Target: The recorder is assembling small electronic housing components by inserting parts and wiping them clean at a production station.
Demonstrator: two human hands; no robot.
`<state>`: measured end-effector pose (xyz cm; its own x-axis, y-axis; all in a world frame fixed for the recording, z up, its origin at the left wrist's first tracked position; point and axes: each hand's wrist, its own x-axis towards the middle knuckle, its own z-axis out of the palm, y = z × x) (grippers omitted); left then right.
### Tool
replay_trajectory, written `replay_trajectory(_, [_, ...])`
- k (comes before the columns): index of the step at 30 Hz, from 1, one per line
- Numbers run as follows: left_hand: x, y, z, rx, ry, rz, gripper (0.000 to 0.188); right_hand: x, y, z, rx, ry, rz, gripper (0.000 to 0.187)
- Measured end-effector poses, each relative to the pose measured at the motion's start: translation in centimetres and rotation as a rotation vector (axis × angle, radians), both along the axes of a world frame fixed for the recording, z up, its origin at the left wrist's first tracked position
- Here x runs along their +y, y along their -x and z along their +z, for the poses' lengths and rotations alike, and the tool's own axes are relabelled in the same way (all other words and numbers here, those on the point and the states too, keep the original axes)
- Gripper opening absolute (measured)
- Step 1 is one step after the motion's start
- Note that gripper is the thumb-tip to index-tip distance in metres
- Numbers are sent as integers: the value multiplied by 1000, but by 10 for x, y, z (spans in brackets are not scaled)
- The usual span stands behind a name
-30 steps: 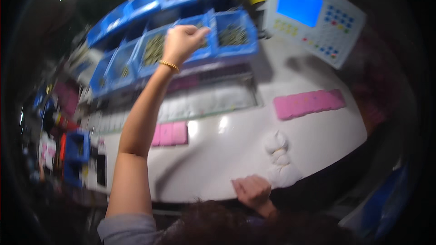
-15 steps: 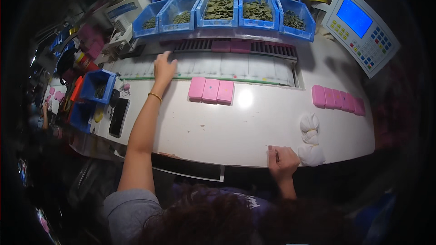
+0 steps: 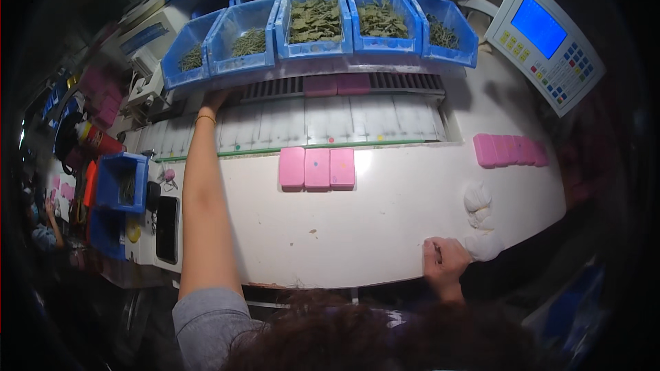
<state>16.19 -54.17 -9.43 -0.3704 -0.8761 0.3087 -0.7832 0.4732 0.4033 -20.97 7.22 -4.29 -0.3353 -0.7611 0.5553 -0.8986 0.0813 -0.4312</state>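
Note:
My left arm stretches across the table to the far side. My left hand (image 3: 214, 102) is at the left end of the dark slotted rack (image 3: 275, 88), just below the blue bins; its fingers are too hidden to read. My right hand (image 3: 445, 260) rests curled near the front edge. A dark spot shows between its thumb and fingers, but I cannot make out what, if anything, is in it. Beside it lies a knotted white cloth bundle (image 3: 479, 209). Three pink boxes (image 3: 317, 168) stand side by side mid-table, below the white marked strip (image 3: 289, 125) with a green edge.
Blue bins (image 3: 315, 47) of dried green leaves line the back. A control panel (image 3: 543, 41) with a blue screen leans at the right, above a row of pink boxes (image 3: 509, 150). At left are a black phone (image 3: 166, 229) and smaller blue bins (image 3: 122, 182).
My left hand has reached farther away and left, from over the white strip to under the bins. My right hand stays curled near the front edge. The whole view has shifted.

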Motion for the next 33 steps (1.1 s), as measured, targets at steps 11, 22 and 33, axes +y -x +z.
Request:
replay_trajectory(11, [34, 81, 1, 18, -172, -61, 86, -1, -1, 4, 27, -45, -53, 5])
replay_trajectory(22, [249, 160, 89, 239, -111, -464, 63, 2, 3, 5, 27, -4, -52, 5])
replay_trajectory(33, [390, 190, 105, 73, 60, -659, 68, -1, 0, 11, -336, -85, 100, 26])
